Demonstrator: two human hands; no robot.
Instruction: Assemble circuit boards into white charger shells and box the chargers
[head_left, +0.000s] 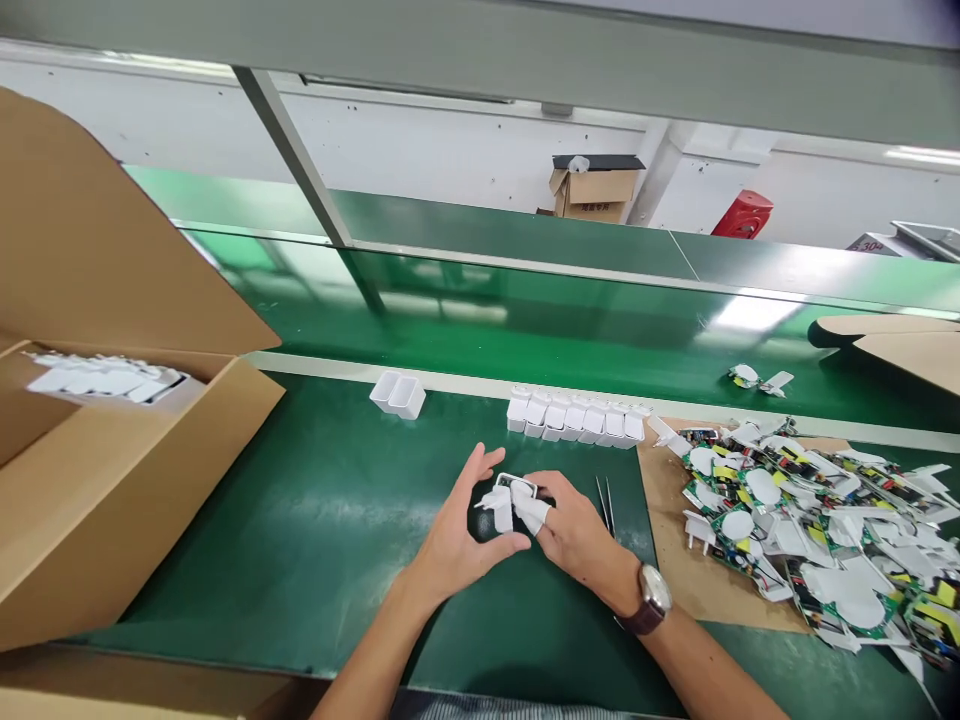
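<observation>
My right hand (577, 525) is closed around a small white plastic housing (517, 482), whose dark inside shows at the rim. White covering (531, 508) wraps a fingertip of that hand. My left hand (461, 545) is beside it, thumb and fingers spread in a curve around a white piece (496, 507); whether they touch it I cannot tell. Tweezers (606, 505) lie on the green mat just right of my right hand. Beyond my hands stands a row of several white housings (576, 420), and farther left a pair of open white housings (397, 394).
Circuit boards with white parts (802, 530) are heaped on a brown cardboard sheet (720, 592) at right. A big open cardboard box (150, 490) takes up the left side, with white parts (112, 380) inside. Two loose pieces (759, 380) lie behind the heap, near a cardboard flap (900, 345).
</observation>
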